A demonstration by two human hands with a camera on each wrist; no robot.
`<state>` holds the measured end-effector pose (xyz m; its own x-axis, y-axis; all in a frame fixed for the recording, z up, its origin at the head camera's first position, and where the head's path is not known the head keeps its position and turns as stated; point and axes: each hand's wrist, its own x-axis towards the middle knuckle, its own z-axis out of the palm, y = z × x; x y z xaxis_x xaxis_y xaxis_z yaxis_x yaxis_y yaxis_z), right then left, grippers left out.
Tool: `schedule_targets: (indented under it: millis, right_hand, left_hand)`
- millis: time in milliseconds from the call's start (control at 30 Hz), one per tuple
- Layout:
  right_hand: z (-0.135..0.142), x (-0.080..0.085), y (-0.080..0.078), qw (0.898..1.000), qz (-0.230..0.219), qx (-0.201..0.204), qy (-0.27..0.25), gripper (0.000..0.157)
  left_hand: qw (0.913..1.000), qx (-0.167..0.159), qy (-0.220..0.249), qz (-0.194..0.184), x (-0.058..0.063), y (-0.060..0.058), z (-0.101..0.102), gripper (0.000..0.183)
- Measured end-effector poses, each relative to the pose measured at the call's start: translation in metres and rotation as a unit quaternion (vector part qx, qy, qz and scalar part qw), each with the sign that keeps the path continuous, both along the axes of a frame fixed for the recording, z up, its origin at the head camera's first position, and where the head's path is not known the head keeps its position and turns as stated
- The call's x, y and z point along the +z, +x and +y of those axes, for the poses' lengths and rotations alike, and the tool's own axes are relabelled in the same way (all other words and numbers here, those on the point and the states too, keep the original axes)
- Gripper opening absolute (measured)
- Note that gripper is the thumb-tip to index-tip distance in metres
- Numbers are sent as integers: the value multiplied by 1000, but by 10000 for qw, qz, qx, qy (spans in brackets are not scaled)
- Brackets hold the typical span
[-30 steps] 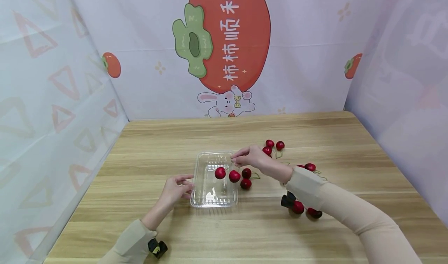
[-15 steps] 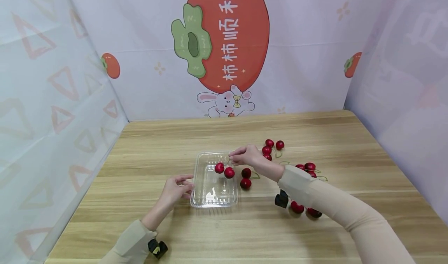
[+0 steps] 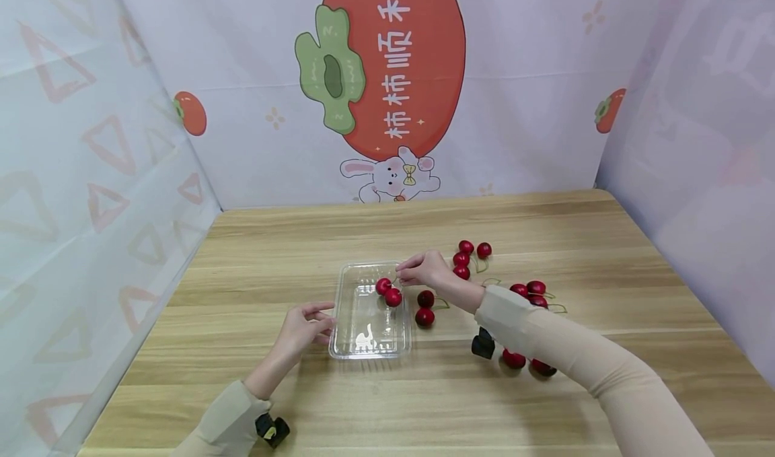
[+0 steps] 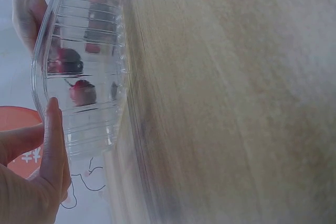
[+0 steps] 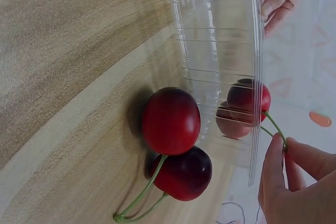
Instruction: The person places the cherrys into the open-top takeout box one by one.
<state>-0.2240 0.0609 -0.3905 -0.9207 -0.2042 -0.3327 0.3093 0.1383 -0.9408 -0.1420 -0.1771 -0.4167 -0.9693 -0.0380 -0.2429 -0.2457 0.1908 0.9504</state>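
Observation:
My right hand (image 3: 426,270) pinches the green stems (image 5: 276,124) of a joined pair of red cherries between thumb and fingertips. These cherries (image 3: 389,293) hang at the right side of a clear plastic container (image 3: 371,355); in the right wrist view one overlaps the rim and the other shows through the wall. At the container's left edge is my left hand (image 3: 305,325), its fingers extended and the fingertips touching the rim, as the left wrist view shows with a straight finger (image 4: 53,135). Just right of the container lies another cherry pair (image 5: 171,121), dark red with green stems.
More cherries lie to the right on the wooden table (image 3: 254,268): a group (image 3: 465,260) at the back, another cluster (image 3: 535,288) beside the right forearm, and two cherries (image 3: 514,359) partly beneath the sleeve. Printed cloth (image 3: 533,107) hangs behind the table.
The right hand has shifted slightly left, and the held cherries have moved up and left in the head view, over the container. My left hand and the container stay in place.

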Motion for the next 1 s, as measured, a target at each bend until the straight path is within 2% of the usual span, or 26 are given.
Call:
schedule_targets:
  millis: [400, 633, 1000]
  right_hand:
    - [-3, -7, -2, 9991, 169, 30, 378, 22]
    - [-4, -8, 0, 9962, 503, 135, 698, 16]
    - [-2, -9, 1, 9862, 1036, 483, 1195, 14]
  left_hand:
    - [10000, 25, 7, -23, 1, 0, 0, 36]
    - [10000, 26, 21, -59, 3, 1, 0, 36]
    - [10000, 8, 42, -63, 3, 1, 0, 36]
